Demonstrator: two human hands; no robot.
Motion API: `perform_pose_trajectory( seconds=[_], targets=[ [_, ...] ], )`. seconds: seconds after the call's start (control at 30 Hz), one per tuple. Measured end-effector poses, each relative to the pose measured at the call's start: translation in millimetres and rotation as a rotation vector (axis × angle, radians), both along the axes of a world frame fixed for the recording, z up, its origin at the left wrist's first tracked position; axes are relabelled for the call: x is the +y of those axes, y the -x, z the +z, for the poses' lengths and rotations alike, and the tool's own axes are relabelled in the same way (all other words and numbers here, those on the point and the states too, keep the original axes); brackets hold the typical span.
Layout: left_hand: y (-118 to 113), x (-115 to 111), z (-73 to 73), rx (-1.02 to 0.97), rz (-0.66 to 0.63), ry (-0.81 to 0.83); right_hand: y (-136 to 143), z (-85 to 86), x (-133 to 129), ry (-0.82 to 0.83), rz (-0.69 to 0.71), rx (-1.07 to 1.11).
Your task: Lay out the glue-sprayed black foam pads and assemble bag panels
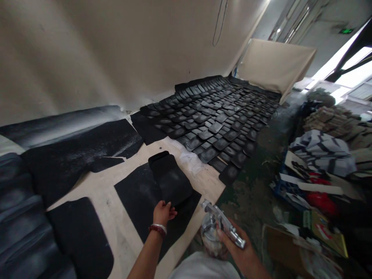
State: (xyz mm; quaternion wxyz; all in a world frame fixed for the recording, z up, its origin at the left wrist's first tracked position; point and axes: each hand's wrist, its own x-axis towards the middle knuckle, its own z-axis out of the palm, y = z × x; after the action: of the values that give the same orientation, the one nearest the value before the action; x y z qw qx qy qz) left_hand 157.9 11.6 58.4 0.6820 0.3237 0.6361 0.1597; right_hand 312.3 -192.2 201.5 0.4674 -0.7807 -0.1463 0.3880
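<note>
On the black square (138,193), a little pile of black pieces (173,180) lies by the left hand (164,213).
The left hand is at the near edge of the pile with its fingers bent; I cannot tell if they pinch a piece. Two bands (157,229), one pale and one red, go round its wrist. Just right of the black square, the right hand (236,236) has its fingers wrapped round a silver spray gun (222,221) with a round cup (209,232) below it. The black square lies on a tan sheet (114,232). Past the black square and to its right, lots of black flaps (215,127) lie in rows. Left of the black square is a rounded black panel (83,232). Well to its right, across the floor (244,193), is a striped cloth (321,151).
</note>
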Motion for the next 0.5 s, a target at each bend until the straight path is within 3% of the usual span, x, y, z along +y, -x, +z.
perform_pose_trajectory(
  seconds=[0.27,0.5],
  targets=[
    [3,-1,-1.7,-0.039,0.026,0.000,10,1.4,1,0.072,-0.045,0.033],
    [6,1,-1.6,-0.059,-0.001,-0.002,13,9.6,29,-0.082,0.126,0.038]
  ],
)
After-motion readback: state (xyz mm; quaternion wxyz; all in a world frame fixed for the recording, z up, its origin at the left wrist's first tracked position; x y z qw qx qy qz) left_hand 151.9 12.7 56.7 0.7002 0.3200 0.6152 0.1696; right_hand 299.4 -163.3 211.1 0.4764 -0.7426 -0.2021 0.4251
